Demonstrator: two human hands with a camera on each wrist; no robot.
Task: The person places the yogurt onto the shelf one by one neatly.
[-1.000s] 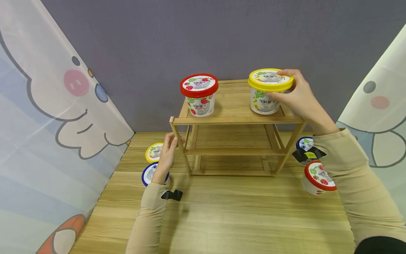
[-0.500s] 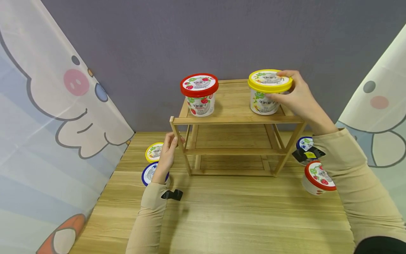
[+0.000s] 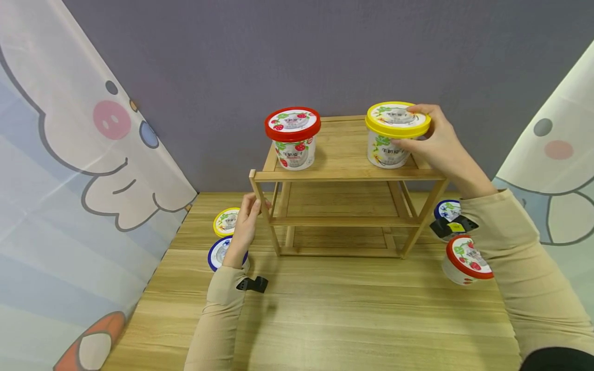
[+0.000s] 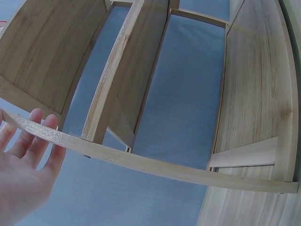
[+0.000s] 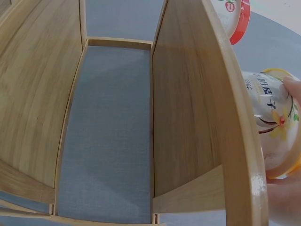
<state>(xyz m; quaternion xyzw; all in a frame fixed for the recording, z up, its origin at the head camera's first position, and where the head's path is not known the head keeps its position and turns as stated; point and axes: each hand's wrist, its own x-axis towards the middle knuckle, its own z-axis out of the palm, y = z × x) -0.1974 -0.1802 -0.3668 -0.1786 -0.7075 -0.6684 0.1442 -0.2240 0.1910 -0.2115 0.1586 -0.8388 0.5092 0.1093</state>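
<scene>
A three-tier wooden shelf rack (image 3: 339, 176) stands on the floor. My right hand (image 3: 438, 136) grips a yellow-lidded tub (image 3: 387, 149) by its right side, thumb on the front wall and fingers over the lid; the tub stands on the top tier, towards the right end. In the right wrist view this tub (image 5: 273, 122) shows just past the top board's edge. A red-lidded tub (image 3: 294, 154) sits at the top tier's left end, untouched. Down at the left, my left hand (image 3: 246, 219) holds the rack's front left leg; in the left wrist view its fingers (image 4: 35, 146) pass behind that leg.
On the floor at left are another yellow-lidded tub (image 3: 226, 222) and a blue-lidded one (image 3: 218, 253), partly behind the left hand. At right stand a second blue-lidded tub (image 3: 446, 209) and a red-lidded tub (image 3: 466, 263). A grey wall (image 3: 232, 62) rises behind the rack.
Hardly anything differs: the yellow-lidded tub and the right hand on it show only a very slight shift. The left hand keeps its place on the leg.
</scene>
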